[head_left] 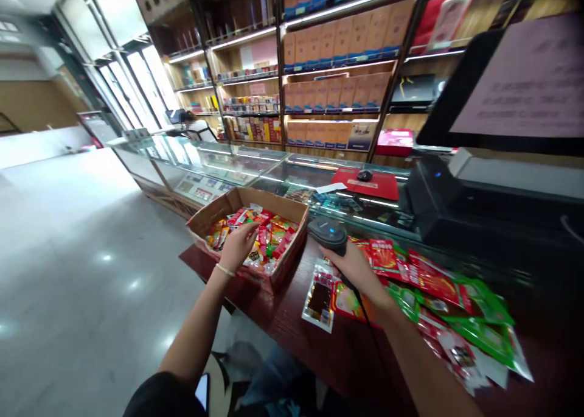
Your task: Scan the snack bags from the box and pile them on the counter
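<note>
A black handheld barcode scanner (327, 233) with a small blue light is gripped in my right hand (349, 265), its cable trailing down over the counter. My left hand (238, 245), with a pale band at the wrist, is over the cardboard box (292, 207). Its fingers are drawn together, and whether a packet is between them I cannot make out. Small red, green and yellow snack packets (278, 231) fill the box. Under and beside the scanner lie a silver-edged packet with a dark middle (319, 295) and an orange packet (349, 300).
Red and green snack packets (438, 283) are piled along the right of the dark wooden counter (278, 319). Behind stand a glass display counter (219, 161), a red mat (385, 187) with a mouse (364, 175), and a monitor (515, 94). A person (198, 125) sits far back.
</note>
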Demonstrator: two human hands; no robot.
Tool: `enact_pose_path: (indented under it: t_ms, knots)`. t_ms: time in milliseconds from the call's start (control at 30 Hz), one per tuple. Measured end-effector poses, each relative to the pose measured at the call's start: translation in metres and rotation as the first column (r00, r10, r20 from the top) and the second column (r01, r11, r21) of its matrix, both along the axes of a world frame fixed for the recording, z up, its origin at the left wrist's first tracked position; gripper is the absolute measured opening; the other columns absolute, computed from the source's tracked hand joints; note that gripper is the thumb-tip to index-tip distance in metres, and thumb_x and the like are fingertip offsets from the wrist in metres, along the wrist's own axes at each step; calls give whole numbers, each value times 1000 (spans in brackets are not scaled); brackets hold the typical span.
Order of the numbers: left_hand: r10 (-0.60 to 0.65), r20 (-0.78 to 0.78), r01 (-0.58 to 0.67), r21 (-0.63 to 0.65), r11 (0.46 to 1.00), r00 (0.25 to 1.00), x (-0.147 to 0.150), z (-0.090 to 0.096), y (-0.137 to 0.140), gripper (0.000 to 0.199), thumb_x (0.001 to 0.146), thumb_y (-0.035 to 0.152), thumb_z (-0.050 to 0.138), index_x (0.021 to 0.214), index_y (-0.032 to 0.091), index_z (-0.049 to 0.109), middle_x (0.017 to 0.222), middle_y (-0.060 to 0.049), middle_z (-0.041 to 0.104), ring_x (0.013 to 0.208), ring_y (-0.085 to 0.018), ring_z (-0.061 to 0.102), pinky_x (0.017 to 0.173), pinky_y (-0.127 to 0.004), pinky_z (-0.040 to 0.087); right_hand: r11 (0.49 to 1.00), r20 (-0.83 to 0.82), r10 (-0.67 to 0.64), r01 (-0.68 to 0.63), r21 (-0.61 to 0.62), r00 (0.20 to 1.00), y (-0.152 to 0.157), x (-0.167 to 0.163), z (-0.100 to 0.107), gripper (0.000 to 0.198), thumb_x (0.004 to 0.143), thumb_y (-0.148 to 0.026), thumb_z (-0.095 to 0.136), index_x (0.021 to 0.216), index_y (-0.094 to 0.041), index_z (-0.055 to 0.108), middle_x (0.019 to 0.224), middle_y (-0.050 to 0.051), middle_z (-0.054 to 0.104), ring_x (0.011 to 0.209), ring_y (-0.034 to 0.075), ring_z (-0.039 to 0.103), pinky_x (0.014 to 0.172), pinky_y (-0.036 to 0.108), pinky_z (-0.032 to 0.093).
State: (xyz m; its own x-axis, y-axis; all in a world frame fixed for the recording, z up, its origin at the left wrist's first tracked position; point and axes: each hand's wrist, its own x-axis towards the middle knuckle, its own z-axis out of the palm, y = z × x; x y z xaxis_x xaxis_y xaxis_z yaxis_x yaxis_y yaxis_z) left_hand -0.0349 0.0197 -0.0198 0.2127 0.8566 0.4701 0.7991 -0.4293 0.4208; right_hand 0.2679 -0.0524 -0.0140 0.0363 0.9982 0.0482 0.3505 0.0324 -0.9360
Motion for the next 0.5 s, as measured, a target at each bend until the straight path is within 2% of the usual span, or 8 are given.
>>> enact_pose_path:
  t_ms: [133,267,400,500]
  knots:
    - [140,-45,-141,-22,990,989,-60,-5,31,27,87,28,53,110,20,65,98,-8,70,88,-22,65,80,-31,49,998,-17,68,-68,-16,998,32,-40,2,30,78,-47,64,84,-20,53,48,-5,54,34,13,51,34,23,39]
    - [301,-62,-305,-80,949,952,-114,-13,64,30,83,25,55,110,15,63,98,-10,68,88,-21,64,81,-31,49,988,-43,146,-148,-52,988,58,-79,1,34,77,-48,65,93,-19,55,47,-5,55,34,14,52,35,24,40]
    - [340,-196,-375,-185,908,920,-138,-20,88,38,80,29,59,114,12,61,109,-16,67,100,-25,63,84,-31,48,973,-88,232,-231,12,969,75,-111,-2,41,74,-43,70,105,-18,62,56,-1,64,49,19,62,51,29,50]
    - [294,-371,-412,-298,861,881,-140,-25,101,35,74,39,66,96,12,67,98,-19,69,94,-29,65,79,-32,47,965,-138,259,-251,69,956,83,-126,-5,38,69,-37,75,101,-20,66,63,0,68,63,22,67,59,31,53]
